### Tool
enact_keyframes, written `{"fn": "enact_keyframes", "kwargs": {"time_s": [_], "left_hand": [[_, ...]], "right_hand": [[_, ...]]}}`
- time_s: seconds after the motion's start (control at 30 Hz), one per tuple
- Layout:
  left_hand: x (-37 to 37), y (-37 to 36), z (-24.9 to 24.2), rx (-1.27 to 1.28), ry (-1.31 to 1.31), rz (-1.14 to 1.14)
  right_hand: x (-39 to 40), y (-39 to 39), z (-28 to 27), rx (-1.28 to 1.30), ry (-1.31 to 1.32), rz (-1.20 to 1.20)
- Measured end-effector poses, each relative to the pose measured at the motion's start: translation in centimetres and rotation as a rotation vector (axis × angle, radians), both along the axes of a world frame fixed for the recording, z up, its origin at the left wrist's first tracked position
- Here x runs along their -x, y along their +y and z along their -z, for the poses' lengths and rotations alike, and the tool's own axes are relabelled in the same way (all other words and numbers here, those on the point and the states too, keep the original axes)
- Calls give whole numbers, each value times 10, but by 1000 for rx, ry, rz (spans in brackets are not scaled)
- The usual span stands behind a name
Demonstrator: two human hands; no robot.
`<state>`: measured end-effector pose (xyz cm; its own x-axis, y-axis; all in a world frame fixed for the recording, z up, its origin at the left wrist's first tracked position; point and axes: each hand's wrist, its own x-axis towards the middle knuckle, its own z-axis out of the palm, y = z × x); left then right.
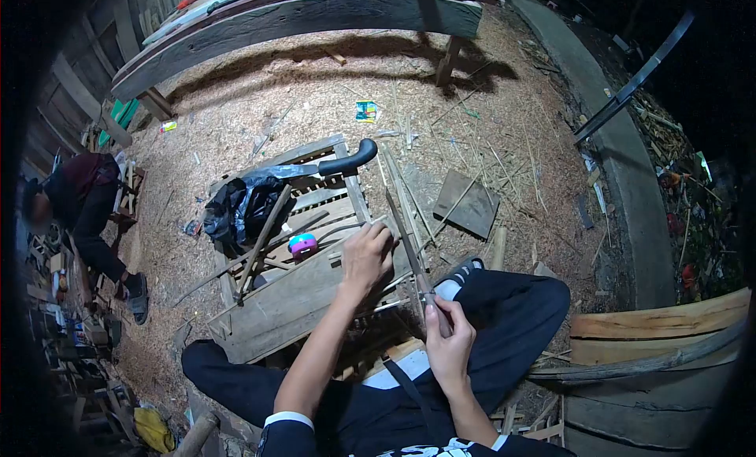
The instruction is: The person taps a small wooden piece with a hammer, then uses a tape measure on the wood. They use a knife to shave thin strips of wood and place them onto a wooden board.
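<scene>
I sit on the ground with both legs around a wooden pallet. My left hand reaches forward and closes on thin bamboo strips lying across the pallet. My right hand is nearer my body and grips the handle of a long narrow knife. Its blade points up and away, past the left hand and across the strips. The two hands are about a hand's width apart.
On the pallet lie a black-handled machete, a black plastic bag, a small pink and blue round object and sticks. A square board lies on the sawdust. Another person crouches at the left. Planks are stacked at the right.
</scene>
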<state>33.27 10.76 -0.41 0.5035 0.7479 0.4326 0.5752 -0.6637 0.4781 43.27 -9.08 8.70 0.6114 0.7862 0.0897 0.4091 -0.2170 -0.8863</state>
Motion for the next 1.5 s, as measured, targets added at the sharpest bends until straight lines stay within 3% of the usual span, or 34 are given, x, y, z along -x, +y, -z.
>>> {"fn": "enact_keyframes", "kwargs": {"time_s": [0.13, 0.3, 0.5, 0.67, 0.7, 0.77, 0.93, 1.1, 1.3, 1.37, 1.5], "left_hand": [[-2, 1, -2, -32, -54, -31], [-2, 1, -5, -52, -65, -13], [0, 1, -3, -1, -22, -6], [-2, 0, 0, -39, -88, -10], [-2, 0, -1, -34, -84, -6], [-1, -1, -5, 8, -33, -7], [-4, 0, -4, -28, -112, -11], [-1, -2, -5, 0, -68, 5], [-3, -2, -7, -6, -71, -6], [-2, -3, -8, 0, -47, 5], [-1, -2, -6, 10, -42, -12]], "right_hand": [[4, 19, -3, 36, 79, -1], [2, -10, -7, 43, 109, -16], [-1, 23, -4, 30, 88, -39], [-2, -7, 11, -48, -108, -33], [-1, 8, 9, -44, -104, -29], [0, 38, 2, 21, 145, 3], [-1, -9, 11, -5, -27, -32], [3, 41, 7, 3, 129, -27], [4, 13, 3, -70, -58, -11], [-1, 42, 10, 6, 118, -19], [3, 7, 13, 2, 88, -38]]}}
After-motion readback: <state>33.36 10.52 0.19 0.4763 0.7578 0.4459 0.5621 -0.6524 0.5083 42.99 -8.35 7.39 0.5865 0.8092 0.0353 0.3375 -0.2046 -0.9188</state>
